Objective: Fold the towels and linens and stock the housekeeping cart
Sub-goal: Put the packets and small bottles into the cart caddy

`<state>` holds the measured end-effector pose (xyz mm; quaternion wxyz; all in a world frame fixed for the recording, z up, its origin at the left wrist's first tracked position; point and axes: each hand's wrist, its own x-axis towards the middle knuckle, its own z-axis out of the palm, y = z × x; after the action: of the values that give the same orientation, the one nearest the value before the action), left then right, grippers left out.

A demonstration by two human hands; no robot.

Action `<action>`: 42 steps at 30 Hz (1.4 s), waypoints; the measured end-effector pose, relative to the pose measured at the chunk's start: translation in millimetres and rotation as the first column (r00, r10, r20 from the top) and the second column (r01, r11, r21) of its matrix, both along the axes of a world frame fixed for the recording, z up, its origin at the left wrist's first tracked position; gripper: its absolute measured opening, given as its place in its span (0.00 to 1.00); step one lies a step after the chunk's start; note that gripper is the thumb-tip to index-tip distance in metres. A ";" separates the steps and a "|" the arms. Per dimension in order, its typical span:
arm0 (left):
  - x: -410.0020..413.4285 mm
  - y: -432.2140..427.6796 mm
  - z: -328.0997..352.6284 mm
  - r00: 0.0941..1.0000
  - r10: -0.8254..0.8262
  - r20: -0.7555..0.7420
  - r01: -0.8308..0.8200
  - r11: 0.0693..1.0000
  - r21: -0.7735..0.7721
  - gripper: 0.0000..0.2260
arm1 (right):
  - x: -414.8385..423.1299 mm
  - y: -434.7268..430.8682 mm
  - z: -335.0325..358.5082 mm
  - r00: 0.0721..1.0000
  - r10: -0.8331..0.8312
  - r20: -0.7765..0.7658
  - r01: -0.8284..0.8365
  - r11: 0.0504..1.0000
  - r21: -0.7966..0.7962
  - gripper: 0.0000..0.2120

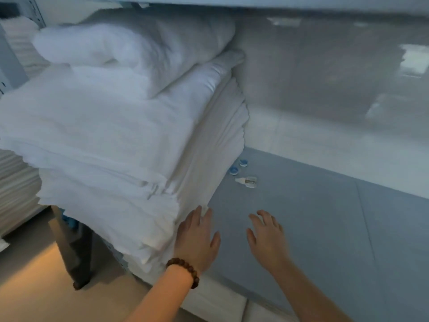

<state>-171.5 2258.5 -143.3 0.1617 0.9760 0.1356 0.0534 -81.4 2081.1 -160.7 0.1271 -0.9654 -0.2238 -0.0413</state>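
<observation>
STEP: square the linen stack (120,140) on the grey shelf (301,217) | LEFT: left hand (197,238) flat, fingers spread against stack's right edge | RIGHT: right hand (267,238) spread, beside | ADVICE: push evenly, low.

Single head-worn wide-angle view: looks forward and down, close over the near edge of the flat blue-grey table (313,228).

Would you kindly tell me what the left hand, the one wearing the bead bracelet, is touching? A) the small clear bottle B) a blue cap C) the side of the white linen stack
C: the left hand, fingers straight, lies against the lower right side of the linen stack; the bottle and caps lie apart, farther back.
</observation>
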 end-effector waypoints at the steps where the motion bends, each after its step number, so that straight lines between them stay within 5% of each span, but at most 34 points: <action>1: 10.7 2.0 -7.8 1.000 0.001 0.015 -0.001 1.000 0.000 0.29 | 16.3 4.4 -7.1 1.000 0.013 0.003 -0.013 1.000 -0.020 0.22; 7: 73.5 15.1 -66.6 1.000 -0.002 0.028 0.003 0.999 -0.044 0.32 | 130.9 38.4 -45.9 0.998 0.028 0.053 -0.021 0.991 -0.129 0.30; 14: 95.3 23.9 -106.6 0.977 -0.002 0.215 0.015 0.998 -0.059 0.35 | 222.1 67.7 -73.3 1.000 0.001 -0.018 -0.005 0.979 -0.204 0.35; 22: 100.0 22.8 -116.8 0.975 0.026 0.220 -0.023 1.000 -0.017 0.38 | 234.4 70.9 -88.6 0.991 0.111 0.071 -0.097 0.980 -0.176 0.21; 27: 99.9 15.1 -103.4 0.979 -0.026 0.205 0.053 0.990 -0.128 0.36 | 202.4 65.8 -89.8 0.981 0.187 -0.052 -0.178 0.974 0.138 0.18; 32: 89.1 9.9 -99.9 0.967 -0.056 0.250 0.122 0.958 -0.259 0.38 | 152.5 53.2 -87.2 0.949 0.233 -0.215 -0.075 0.824 0.562 0.19; 39: 69.1 -0.1 -113.9 0.945 -0.013 0.328 0.171 0.873 -0.456 0.46 | 89.4 29.0 -81.8 0.880 0.363 -0.305 -0.075 0.742 0.667 0.22; 42: 58.3 -3.7 -117.2 0.966 0.032 0.255 0.105 0.856 -0.506 0.40 | 70.8 22.5 -82.3 0.874 0.386 -0.296 -0.120 0.760 0.639 0.22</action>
<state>-113.2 2254.8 -260.5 0.4339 0.8844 0.1042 0.1367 -10.5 2103.6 -243.0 0.4756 -0.8200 -0.2984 0.1115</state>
